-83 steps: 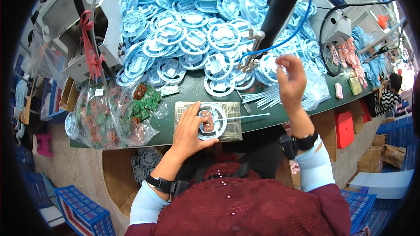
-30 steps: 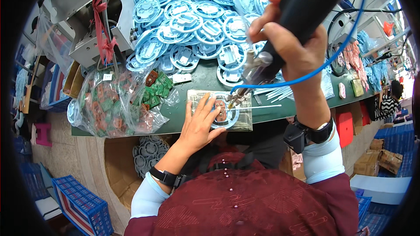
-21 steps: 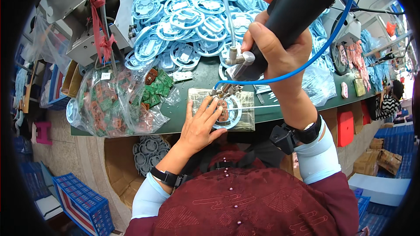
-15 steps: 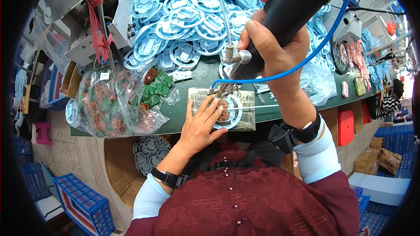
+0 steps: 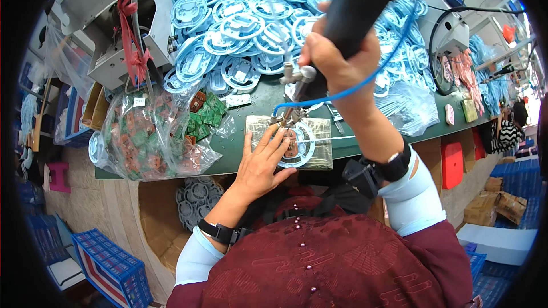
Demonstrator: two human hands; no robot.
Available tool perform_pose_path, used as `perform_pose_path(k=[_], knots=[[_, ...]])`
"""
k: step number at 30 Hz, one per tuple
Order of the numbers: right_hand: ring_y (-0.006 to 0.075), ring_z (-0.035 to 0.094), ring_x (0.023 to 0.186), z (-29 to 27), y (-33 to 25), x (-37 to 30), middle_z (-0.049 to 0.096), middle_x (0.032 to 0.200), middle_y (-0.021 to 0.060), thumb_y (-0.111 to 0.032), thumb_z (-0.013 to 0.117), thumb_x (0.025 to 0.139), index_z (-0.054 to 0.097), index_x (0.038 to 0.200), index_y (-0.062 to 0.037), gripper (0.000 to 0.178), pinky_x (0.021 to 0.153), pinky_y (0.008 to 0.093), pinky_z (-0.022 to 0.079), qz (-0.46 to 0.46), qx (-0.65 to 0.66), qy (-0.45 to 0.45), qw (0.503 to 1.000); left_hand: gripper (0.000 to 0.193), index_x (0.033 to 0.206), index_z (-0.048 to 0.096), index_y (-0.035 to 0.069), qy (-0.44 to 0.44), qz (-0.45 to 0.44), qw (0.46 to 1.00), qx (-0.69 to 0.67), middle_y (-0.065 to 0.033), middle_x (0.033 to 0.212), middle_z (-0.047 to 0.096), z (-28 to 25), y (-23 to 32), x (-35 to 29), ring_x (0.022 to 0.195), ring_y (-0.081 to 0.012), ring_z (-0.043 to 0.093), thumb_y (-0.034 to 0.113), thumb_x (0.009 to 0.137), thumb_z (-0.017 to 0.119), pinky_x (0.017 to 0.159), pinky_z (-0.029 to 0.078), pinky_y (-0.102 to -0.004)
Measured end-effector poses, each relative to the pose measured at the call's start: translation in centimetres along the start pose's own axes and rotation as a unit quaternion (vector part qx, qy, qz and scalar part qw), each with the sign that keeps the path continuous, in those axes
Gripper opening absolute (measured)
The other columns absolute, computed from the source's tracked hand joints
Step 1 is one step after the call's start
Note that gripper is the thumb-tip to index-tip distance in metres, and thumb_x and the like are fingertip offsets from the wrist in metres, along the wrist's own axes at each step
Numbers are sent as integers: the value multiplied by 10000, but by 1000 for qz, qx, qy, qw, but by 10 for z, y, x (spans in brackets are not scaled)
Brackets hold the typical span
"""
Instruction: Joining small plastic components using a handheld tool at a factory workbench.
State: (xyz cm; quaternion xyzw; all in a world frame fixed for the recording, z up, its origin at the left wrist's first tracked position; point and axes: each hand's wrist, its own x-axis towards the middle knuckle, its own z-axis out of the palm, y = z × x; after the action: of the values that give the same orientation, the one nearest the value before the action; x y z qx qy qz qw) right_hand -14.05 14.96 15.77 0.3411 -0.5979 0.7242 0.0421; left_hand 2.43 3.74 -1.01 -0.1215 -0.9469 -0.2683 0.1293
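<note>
My right hand (image 5: 345, 65) grips a black power screwdriver (image 5: 362, 8), slanted with its metal nose pointing down toward my left fingertips. A blue hose (image 5: 394, 57) arcs from that nose past my right wrist. Flat and with fingers stretched, my left hand (image 5: 257, 165) rests on a round light blue plastic part (image 5: 312, 151). A reddish-brown circuit board (image 5: 290, 147) sits inside this part, partly under the fingers. Both lie on a tape-covered pad (image 5: 324, 159). The screwdriver's tip is hidden among the fittings and fingertips, so contact cannot be made out.
A large heap of light blue plastic parts (image 5: 242, 25) covers the back of the green table (image 5: 234, 162). Left stands a clear bag of circuit boards (image 5: 142, 137), with loose green boards (image 5: 211, 111) beside it. Grey parts (image 5: 197, 199) fill a carton below. A plastic bag (image 5: 408, 111) lies right.
My right hand and the screwdriver have shifted left and slightly down, with the blue hose swinging along, blurred. My left hand and the plastic part stay in place.
</note>
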Motion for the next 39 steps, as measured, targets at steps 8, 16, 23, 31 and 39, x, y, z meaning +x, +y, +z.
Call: perform_pose_path(k=[8,16,23,31,39], knots=[[170,622,633,-10,-53,0,594,798,96,-11,582,881,461,1268,84,416,618,292,510,-49,5,-8,999,671,1324,569,64,25,-18,999,41,-113,1394,528,9,0,3,1391,-303,408,372,770,789,1100,257,-631],[190,628,633,-9,-39,-25,553,761,94,7,611,860,446,1280,76,457,615,303,517,-15,-6,-42,999,562,1250,624,128,21,3,996,82,-84,1459,497,16,-1,2,1433,-279,360,358,764,787,1058,300,-666],[195,627,630,-8,-35,-30,547,771,94,19,613,853,451,1271,70,451,617,305,520,-12,-9,-40,999,519,1221,674,101,24,-1,996,85,-82,1187,669,16,-1,1,1339,-369,461,376,791,767,1112,238,-649],[188,619,626,-10,-29,-36,552,764,97,6,609,851,450,1253,51,434,611,306,521,-20,24,-30,999,536,1221,650,127,34,4,995,96,-82,1459,495,20,-3,-1,1434,-267,361,343,750,789,1060,307,-659],[159,615,626,0,-33,-46,591,774,96,6,584,857,464,1276,57,439,615,293,511,-22,18,-71,997,643,1296,591,67,38,6,994,98,-120,1435,507,21,-1,-2,1419,-292,378,378,765,778,1068,310,-644]])
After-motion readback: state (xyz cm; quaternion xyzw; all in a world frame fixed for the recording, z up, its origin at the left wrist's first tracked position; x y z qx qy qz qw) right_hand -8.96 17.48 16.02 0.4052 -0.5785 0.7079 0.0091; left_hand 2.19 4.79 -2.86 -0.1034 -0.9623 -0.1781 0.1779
